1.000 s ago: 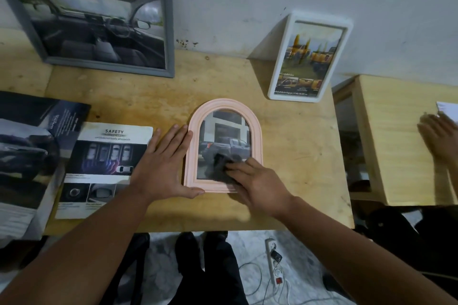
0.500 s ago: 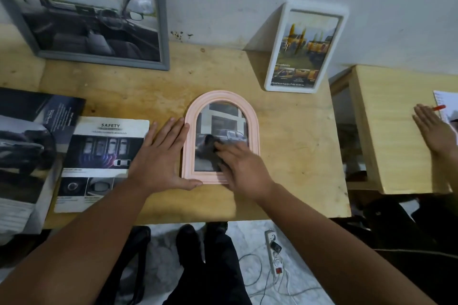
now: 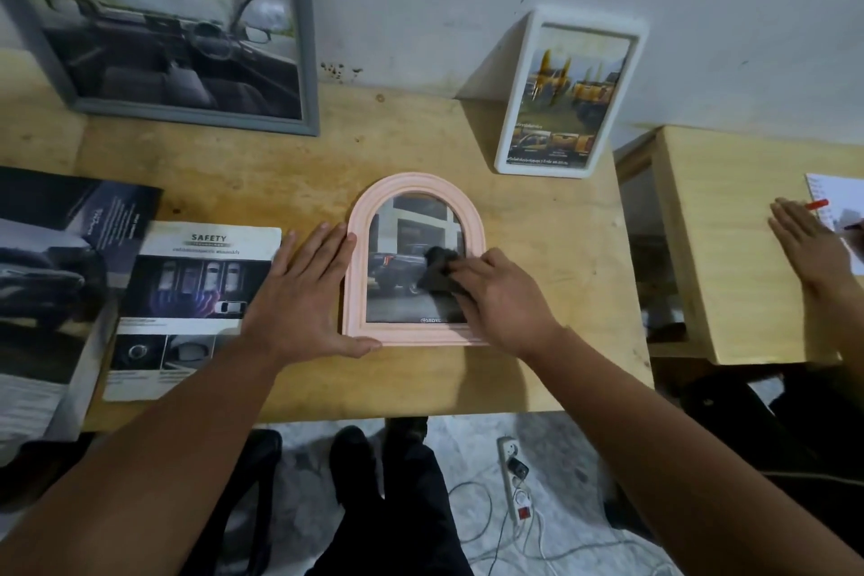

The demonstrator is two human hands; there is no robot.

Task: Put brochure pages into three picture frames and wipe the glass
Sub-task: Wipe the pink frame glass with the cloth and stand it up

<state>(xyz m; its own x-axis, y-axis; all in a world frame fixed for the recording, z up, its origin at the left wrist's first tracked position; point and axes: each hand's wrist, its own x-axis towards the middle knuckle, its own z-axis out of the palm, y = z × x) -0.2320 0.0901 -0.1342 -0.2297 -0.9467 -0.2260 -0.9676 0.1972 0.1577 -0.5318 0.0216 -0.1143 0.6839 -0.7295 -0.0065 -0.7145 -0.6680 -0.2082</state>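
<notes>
Right hand (image 3: 502,295) wiping cloth (image 3: 437,274), left hand (image 3: 301,295) flat

Left hand (image 3: 306,295) lies flat against the pink frame's (image 3: 357,248) left edge on the table (image 3: 537,295); right hand (image 3: 502,299) presses a dark cloth (image 3: 437,269) on its glass (image 3: 402,248).

**Legible text on the table**

The loose brochure page (image 3: 191,309) lying flat on the wooden table carries the bold heading "SAFETY" along its top white band; the smaller lines beneath it are too fine to read. In the pink arched frame (image 3: 357,267), the inserted page shows a logo and letters at its lower edge that appear to begin "TOYO", the rest being covered. The white frame (image 3: 509,126) leaning on the wall holds a page with a caption line in small script, unreadable here.
</notes>
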